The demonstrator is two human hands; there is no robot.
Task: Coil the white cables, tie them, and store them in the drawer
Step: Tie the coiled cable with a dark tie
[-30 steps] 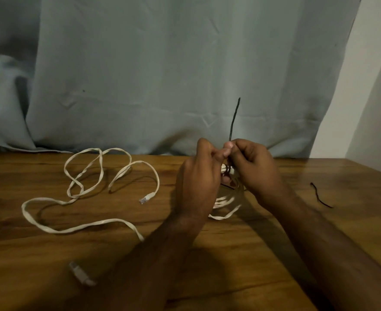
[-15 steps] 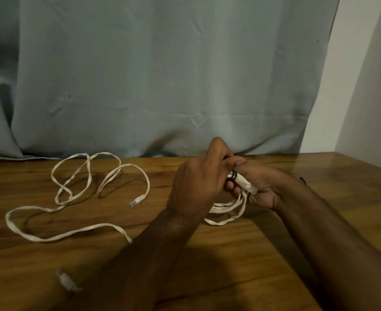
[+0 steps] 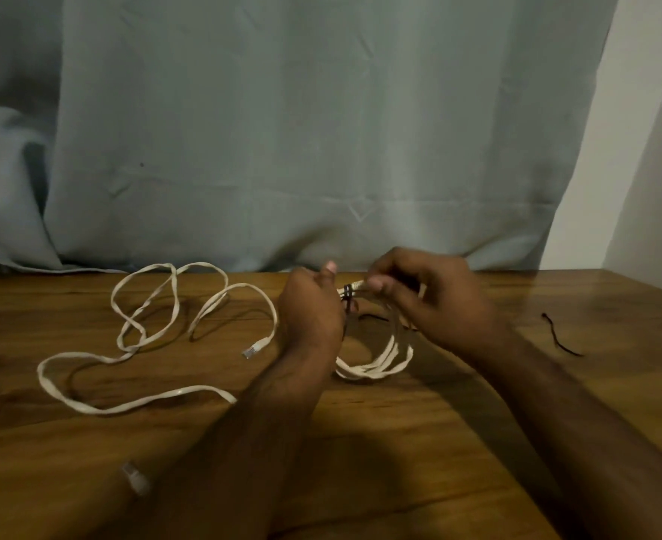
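Wooden desk (image 3: 419,454), brown grain, backed by a pale blue-grey curtain (image 3: 302,130) along its far edge, with white wall (image 3: 653,130) at the far right. Near the front edge, left of centre: one clear plug (image 3: 135,477) of a loose white cable (image 3: 126,341), the cord passing out of sight under the left forearm. Further in, left half: that cable lying uncoiled in open loops reaching almost to the far edge, its other plug (image 3: 254,348) just beside the left hand (image 3: 312,309). Centre: coiled white cable (image 3: 376,368), lower turns resting on the desk, upper part raised between the two hands. Left hand: fingers curled round the left side of the coil, thumb raised. Right hand (image 3: 434,302): thumb and fingers pinching the coil top at a plug end. Black tie (image 3: 348,292): wrapped round the coil between the hands, loose ends hanging. Right side, well apart: spare black tie (image 3: 559,339) lying on the wood.
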